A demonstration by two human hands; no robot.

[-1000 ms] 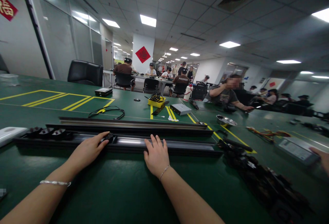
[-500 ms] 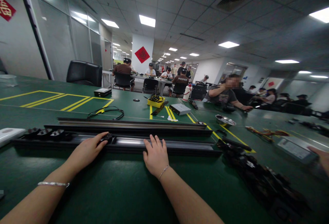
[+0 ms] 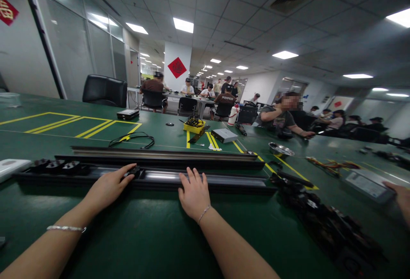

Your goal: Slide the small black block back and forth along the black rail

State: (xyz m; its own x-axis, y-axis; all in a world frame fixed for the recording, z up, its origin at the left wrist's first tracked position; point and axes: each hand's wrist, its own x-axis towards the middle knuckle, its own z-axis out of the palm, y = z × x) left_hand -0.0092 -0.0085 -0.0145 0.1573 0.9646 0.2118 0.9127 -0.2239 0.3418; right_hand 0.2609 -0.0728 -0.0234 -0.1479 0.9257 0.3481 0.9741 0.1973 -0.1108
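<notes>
1. Two hands work close: left hand (image 3: 107, 189) pinching a black block (image 3: 137, 172) (grip partly hidden), right hand (image 3: 195, 195) spread over the long tray (image 3: 237, 181).
2. Block sits inside this tray, nearer the left hand; tray's length runs left to right.
3. Beyond, another tray (image 3: 179, 159) lies roughly parallel.

Blk rail (image 3: 237, 189) w/ silvery strip (image 3: 162, 176); grn table (image 3: 137, 236) w/ yel lines (image 3: 99, 129).

Black chair (image 3: 104, 92), red diamond (image 3: 177, 68), bottle (image 3: 233, 116) perhaps
</notes>
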